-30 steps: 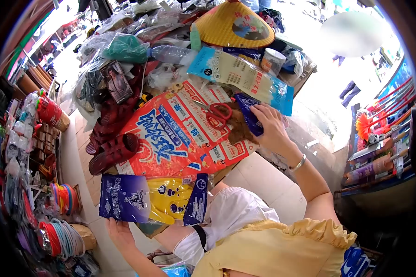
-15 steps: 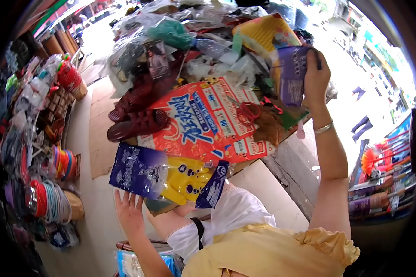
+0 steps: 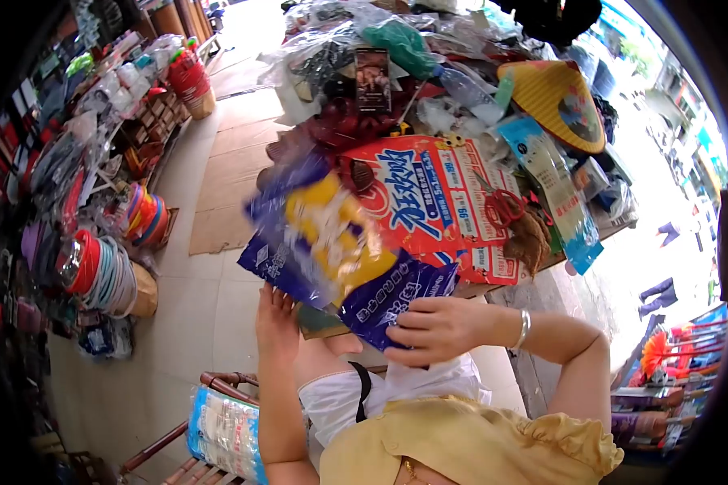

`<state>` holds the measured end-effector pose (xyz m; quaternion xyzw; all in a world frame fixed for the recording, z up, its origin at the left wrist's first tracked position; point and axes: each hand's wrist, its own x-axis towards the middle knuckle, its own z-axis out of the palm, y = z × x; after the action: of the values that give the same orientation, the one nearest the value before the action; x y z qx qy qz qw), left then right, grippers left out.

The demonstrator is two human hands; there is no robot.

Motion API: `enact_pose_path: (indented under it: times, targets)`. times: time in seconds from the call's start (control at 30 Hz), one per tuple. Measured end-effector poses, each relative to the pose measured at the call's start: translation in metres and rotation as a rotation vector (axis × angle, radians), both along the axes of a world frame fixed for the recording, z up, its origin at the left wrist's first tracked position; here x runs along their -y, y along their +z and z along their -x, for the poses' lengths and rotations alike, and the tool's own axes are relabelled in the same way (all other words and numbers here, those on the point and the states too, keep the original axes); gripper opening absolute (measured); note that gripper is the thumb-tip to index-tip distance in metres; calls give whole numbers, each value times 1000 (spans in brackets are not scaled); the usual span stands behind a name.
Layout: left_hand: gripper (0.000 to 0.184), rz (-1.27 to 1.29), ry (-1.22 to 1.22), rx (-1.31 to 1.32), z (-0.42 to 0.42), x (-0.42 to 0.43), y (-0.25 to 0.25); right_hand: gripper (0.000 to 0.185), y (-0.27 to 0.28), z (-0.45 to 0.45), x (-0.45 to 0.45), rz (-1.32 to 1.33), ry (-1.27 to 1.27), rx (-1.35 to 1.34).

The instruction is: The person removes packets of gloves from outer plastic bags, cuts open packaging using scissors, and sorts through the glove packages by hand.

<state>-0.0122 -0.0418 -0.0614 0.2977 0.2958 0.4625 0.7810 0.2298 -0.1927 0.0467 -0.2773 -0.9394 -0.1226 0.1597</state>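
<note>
A glossy blue-and-yellow plastic packet is tilted above the near edge of the table, its upper left smeared by motion. My right hand is closed on its lower right corner, fingers curled over the blue film. At the lower left edge, my left hand has its fingers stretched upward, touching or very near the packet; its thumb is hidden. Behind the packet lies a red printed sheet. Red-handled scissors rest on its right part, beside a brown, fibrous-looking item.
Dark red sandals, a light blue packet, a yellow cone-shaped hat and a clear bottle crowd the table. Coiled hoses stand on the left. A bamboo chair bears another packet.
My right hand has come from the far right, where it held a purple packet, to the blue-and-yellow packet's corner. That packet has swung and tilted. A light blue packet now shows at right.
</note>
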Motion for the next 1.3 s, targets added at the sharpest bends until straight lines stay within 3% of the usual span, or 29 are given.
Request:
enact_pose_path:
  times: [0.1,0.17,0.3,0.37,0.4,0.47,0.5,0.53,0.57,0.6,0.67,0.8,0.9,0.93,1.0,1.03,1.07,1.17,1.3]
  targets:
    - [52,-54,23,-63,-11,4,12,29,-37,-6,5,110,-102,90]
    - [45,-131,34,-109,-14,1,9,29,-31,-6,6,111,-117,53]
    - [34,-11,53,-158,-24,-27,-2,37,-20,0,10,188,-204,41]
    - [36,-93,224,-247,-33,-36,-17,49,-10,4,12,359,-238,72]
    - [34,-120,280,-501,-33,-31,2,53,0,7,13,508,-261,20]
    - [33,-304,469,-470,-41,-20,11,64,1,-3,13,666,-192,-126]
    - [32,-386,559,-401,-42,-11,19,67,-5,-12,10,734,-132,-258]
    - [32,-332,512,-175,-38,0,36,69,-8,-13,9,763,-149,-481]
    - [32,-215,451,185,-36,8,46,66,-6,-15,5,666,-193,-526]
    - [31,-179,426,352,-22,22,71,64,2,0,3,538,-330,-567]
    - [28,-169,464,516,6,43,95,66,-8,-22,-23,674,-378,-681]
    - [27,-193,584,660,63,85,124,78,5,20,-60,609,-304,-651]
    - [27,-251,636,588,98,92,108,100,12,63,-83,802,-111,-680]
    - [29,-255,612,553,106,91,103,100,14,79,-89,807,-100,-679]
    - [31,-249,595,519,118,86,100,100,17,107,-102,1105,24,-698]
    - [32,-266,585,538,123,80,98,91,16,121,-109,1273,85,-770]
    - [32,-283,573,558,128,72,96,91,16,127,-118,1283,80,-764]
    - [33,-200,564,532,155,36,76,54,10,165,-145,1461,31,-766]
    - [37,11,460,541,176,-26,14,41,8,203,-199,1612,-195,-745]
